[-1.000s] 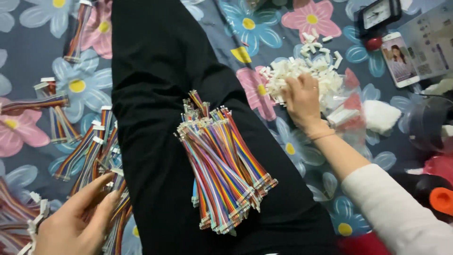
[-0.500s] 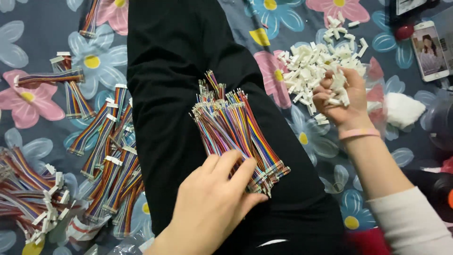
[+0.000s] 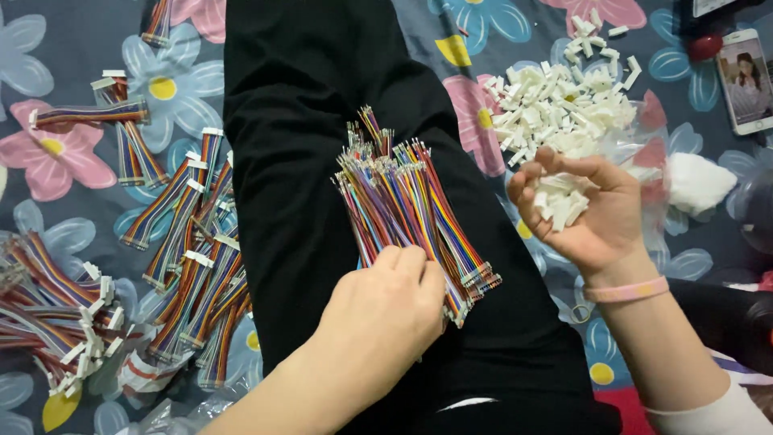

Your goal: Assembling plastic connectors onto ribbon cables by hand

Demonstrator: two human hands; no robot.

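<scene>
Right now the left hand (image 3: 378,318) rests knuckles-up on the near end of the wire bundle (image 3: 411,205), fingers curled together onto the coloured strands; whether it pinches any is hidden under the fingers. That bundle lies across a black-clad leg (image 3: 306,161), tips fanned toward the far end. The right hand (image 3: 584,213) is cupped palm-up, fingers loosely bent around a small heap of white connectors (image 3: 561,201), with a pink wristband (image 3: 626,291) below it. Just beyond lies the big connector pile (image 3: 555,105) on clear plastic, a white wad (image 3: 696,181) beside it and a phone (image 3: 745,80) farther right. Left of the leg, finished ribbon cables (image 3: 193,266) with white ends crowd the flowered cloth (image 3: 64,40).
</scene>
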